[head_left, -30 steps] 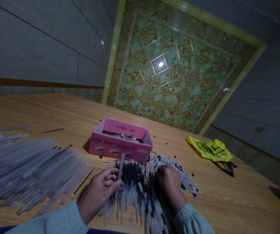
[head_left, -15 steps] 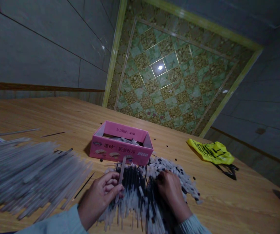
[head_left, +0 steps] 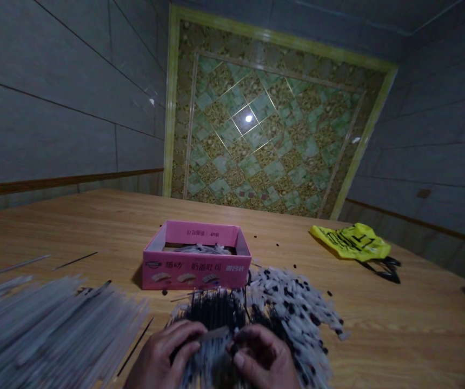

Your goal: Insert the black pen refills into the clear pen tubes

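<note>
My left hand [head_left: 165, 354] is closed on a translucent plastic tube [head_left: 216, 333], whose free end points to the right. Close by, my right hand [head_left: 267, 356] has its thumb and fingers pinched together around something small and dark; its kind cannot be made out. Beneath both hands lies a bundle of thin black-and-clear sticks [head_left: 216, 307], partly covered by them. A heap of short whitish and black pieces [head_left: 293, 300] spreads to the right of the bundle. Behind it stands a pink open box [head_left: 196, 274] with whitish pieces [head_left: 202, 249] inside.
A wide pile of long translucent tubes [head_left: 54, 329] covers the table's left side, with a single dark stick [head_left: 135, 346] beside it. At the right lies a yellow bag [head_left: 348, 243] with black handles. Small black bits are scattered on the wooden table [head_left: 111, 216].
My right hand has left the dark sticks and come in beside my left hand. The tube has tipped from upright to nearly level. The head view has also levelled out.
</note>
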Action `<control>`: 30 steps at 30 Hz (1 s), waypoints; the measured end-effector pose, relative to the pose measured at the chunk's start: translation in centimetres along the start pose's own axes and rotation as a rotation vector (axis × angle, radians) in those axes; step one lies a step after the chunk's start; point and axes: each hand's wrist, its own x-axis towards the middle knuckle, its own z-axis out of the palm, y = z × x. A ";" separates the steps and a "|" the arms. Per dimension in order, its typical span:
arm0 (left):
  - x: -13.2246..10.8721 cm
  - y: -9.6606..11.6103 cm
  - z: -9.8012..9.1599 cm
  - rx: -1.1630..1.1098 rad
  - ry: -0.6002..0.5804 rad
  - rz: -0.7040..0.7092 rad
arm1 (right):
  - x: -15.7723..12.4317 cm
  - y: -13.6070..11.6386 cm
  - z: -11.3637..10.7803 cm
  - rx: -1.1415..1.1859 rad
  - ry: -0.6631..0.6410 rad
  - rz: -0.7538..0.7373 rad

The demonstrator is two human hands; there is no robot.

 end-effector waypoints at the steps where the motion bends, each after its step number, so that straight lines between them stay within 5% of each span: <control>1: 0.0 -0.1 0.0 0.021 -0.008 0.016 | 0.0 0.1 -0.2 -0.015 -0.001 0.003; 7: 0.0 -0.7 0.3 -0.006 0.024 -0.124 | -0.3 -0.1 -1.6 -0.491 -0.062 -0.093; 11: 0.1 -0.8 0.5 -0.319 0.028 -0.355 | -0.2 -0.7 -1.9 -0.968 -0.144 -0.149; 14: 0.3 -1.0 0.5 -0.575 -0.048 -0.419 | 0.2 -1.6 -2.0 -1.043 -0.143 -0.168; 20: 0.4 -0.5 0.9 -0.736 -0.037 -0.474 | 0.9 -3.6 -4.8 -1.360 0.169 -0.002; 24: 0.2 0.0 1.2 -0.741 0.033 -0.484 | 0.7 -3.6 -5.6 -1.470 0.168 0.102; 30: 0.3 -0.8 1.0 -0.752 -0.055 -0.469 | 0.4 -2.5 -4.1 -1.533 0.160 0.064</control>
